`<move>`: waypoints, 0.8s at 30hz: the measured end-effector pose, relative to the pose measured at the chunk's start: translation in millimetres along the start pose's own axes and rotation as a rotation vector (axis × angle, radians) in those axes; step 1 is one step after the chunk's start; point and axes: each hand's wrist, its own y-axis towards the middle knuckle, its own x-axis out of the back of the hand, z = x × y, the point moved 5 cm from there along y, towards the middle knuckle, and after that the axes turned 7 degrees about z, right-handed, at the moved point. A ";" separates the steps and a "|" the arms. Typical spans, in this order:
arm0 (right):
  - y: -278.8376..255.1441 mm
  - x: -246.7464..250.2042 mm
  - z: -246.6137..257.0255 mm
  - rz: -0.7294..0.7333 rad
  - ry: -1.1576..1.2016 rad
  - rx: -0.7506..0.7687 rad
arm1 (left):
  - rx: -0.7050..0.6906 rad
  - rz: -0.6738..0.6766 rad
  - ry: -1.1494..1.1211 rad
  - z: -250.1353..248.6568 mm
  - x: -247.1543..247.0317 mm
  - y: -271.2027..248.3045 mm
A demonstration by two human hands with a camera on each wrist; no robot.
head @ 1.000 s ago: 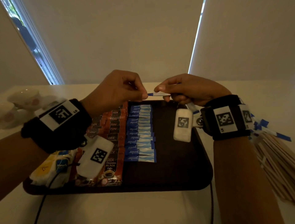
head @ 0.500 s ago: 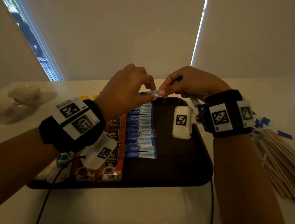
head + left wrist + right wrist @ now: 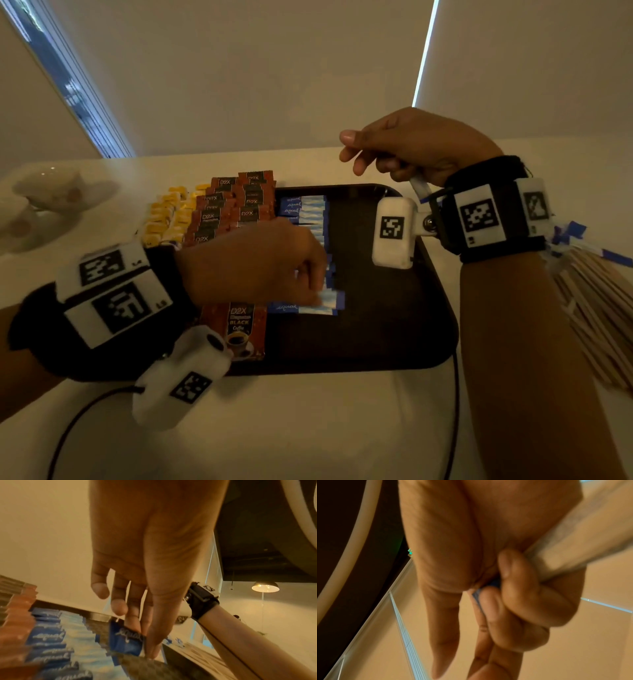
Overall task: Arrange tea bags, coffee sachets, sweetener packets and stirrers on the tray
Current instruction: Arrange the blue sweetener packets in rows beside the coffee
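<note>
Pinching one blue sweetener packet [image 3: 127,641] at the near end of the packet row [image 3: 310,219] on the dark tray [image 3: 394,329], the left hand [image 3: 253,263] is lowering it; squaring it with its neighbours should help. The right hand [image 3: 411,147] is gripping spare packets over the tray's far edge.

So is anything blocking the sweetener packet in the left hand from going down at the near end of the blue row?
Nothing visible does. The left hand pinches the packet just above the row's near end, and the tray beside it is bare.
</note>
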 end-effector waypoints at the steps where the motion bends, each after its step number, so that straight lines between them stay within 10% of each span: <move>1: 0.2 -1.0 0.1 0.005 -0.002 -0.004 | 0.001 0.046 -0.007 -1.5 -6.5 1.7; 24: 2.4 -3.2 -1.8 0.014 0.008 -0.025 | 0.056 0.122 0.100 -8.6 -37.3 8.2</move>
